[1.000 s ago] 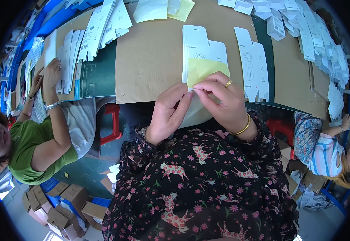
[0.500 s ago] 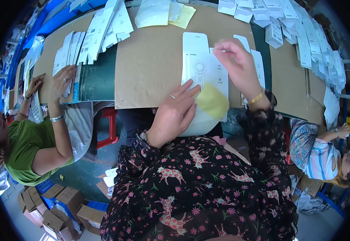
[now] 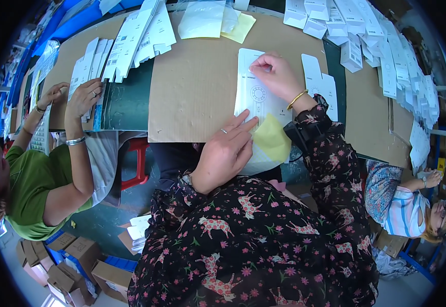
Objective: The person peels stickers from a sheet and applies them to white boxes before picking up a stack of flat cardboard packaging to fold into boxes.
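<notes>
A flat white folded carton [image 3: 258, 93] with a printed dial drawing lies in front of me at the table's near side. On its lower part, my left hand [image 3: 224, 154] rests with its fingers stretched out. Beside those fingers lies a pale sheet with a yellow piece [image 3: 272, 139], hanging over the table edge toward my body. My right hand [image 3: 278, 78] is closed in a pinch, thumb and fingertips at the carton's upper part. What the pinch holds, if anything, is too small to make out.
Another flat white carton [image 3: 319, 84] lies to the right. Finished white boxes [image 3: 353, 53] pile up at the back right, flat cartons [image 3: 140, 38] at the back left. Pale sheets [image 3: 202, 19] lie at the far edge. A person in green [image 3: 44, 189] works at left, another [image 3: 407, 204] sits at right.
My right hand has moved left and inward, from over the carton's right side to its upper part. My left hand stays on the carton.
</notes>
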The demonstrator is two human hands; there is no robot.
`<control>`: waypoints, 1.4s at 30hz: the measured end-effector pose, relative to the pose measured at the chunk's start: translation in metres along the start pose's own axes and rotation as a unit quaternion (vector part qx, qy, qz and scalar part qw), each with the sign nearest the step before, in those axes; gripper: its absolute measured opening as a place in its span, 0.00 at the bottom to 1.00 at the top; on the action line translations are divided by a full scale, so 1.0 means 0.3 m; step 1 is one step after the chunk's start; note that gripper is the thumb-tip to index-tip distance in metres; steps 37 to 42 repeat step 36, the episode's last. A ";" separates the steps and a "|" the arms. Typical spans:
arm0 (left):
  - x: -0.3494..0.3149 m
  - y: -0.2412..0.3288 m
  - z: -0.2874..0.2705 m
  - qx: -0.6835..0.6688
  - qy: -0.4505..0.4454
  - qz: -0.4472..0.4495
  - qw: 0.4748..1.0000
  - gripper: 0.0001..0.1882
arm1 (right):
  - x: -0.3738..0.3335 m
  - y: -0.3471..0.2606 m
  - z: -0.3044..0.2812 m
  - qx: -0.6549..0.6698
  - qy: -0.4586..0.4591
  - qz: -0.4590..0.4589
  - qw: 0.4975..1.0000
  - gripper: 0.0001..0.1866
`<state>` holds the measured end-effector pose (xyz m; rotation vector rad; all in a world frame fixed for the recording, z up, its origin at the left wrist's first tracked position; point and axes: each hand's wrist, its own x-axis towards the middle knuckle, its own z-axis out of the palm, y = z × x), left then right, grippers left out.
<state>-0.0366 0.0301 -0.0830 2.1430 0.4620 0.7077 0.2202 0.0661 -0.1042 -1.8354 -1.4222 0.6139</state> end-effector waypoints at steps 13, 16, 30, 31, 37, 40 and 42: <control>-0.004 0.009 0.003 0.048 -0.008 0.020 0.999 0.18 | 0.031 -0.014 -0.007 0.016 -0.015 0.050 0.998 0.07; -0.006 0.015 0.013 0.056 -0.007 0.019 0.998 0.18 | 0.024 -0.012 -0.025 0.060 -0.035 0.101 0.992 0.07; -0.041 -0.001 -0.020 -0.052 0.015 -0.042 0.998 0.04 | -0.516 -0.039 -0.109 -0.086 0.070 0.189 0.976 0.15; -0.042 0.001 -0.020 -0.064 0.006 -0.050 0.997 0.04 | -0.544 -0.038 -0.087 -0.086 0.074 0.192 0.975 0.15; -0.029 -0.013 -0.020 -0.078 -0.025 -0.051 0.995 0.05 | -0.583 -0.042 -0.028 0.259 0.201 0.169 0.930 0.20; -0.029 -0.013 -0.020 -0.078 -0.025 -0.051 0.995 0.05 | -0.583 -0.042 -0.028 0.259 0.201 0.169 0.930 0.20; -0.029 -0.013 -0.020 -0.078 -0.025 -0.051 0.995 0.05 | -0.583 -0.042 -0.028 0.259 0.201 0.169 0.930 0.20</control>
